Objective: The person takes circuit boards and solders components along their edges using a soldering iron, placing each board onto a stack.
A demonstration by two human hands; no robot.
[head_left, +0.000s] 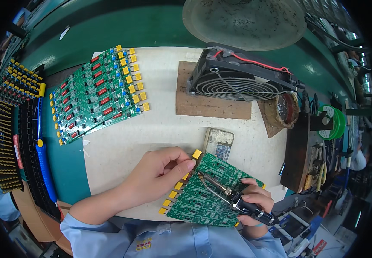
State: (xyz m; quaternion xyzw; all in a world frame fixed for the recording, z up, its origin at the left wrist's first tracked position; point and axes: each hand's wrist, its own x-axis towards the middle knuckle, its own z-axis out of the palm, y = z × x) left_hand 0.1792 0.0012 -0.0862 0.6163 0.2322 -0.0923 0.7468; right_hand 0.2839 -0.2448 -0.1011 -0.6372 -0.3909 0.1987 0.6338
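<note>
A green circuit board (194, 202) with yellow blocks along its left edge is tilted in front of my body. My left hand (158, 172) is closed in a pinch at one of the yellow blocks (186, 175) on the upper left edge; the fingertips partly cover it. In my right hand (258, 202) is a soldering iron (248, 206) with a thin curved metal tube alongside, the fingers wrapped round its black handle. Its tip reaches over the board close to the row of yellow blocks, near my left fingertips. Whether it touches a joint, I cannot tell.
Several populated boards (96, 92) overlap at the upper left. A black fan (237, 86) stands on a brown wooden plate (214, 109), beside a round tin (285, 109). Behind my board lies a worn pale block (218, 142). A green reel (339, 122) stands at right, a blue-handled tool (45, 172) at left.
</note>
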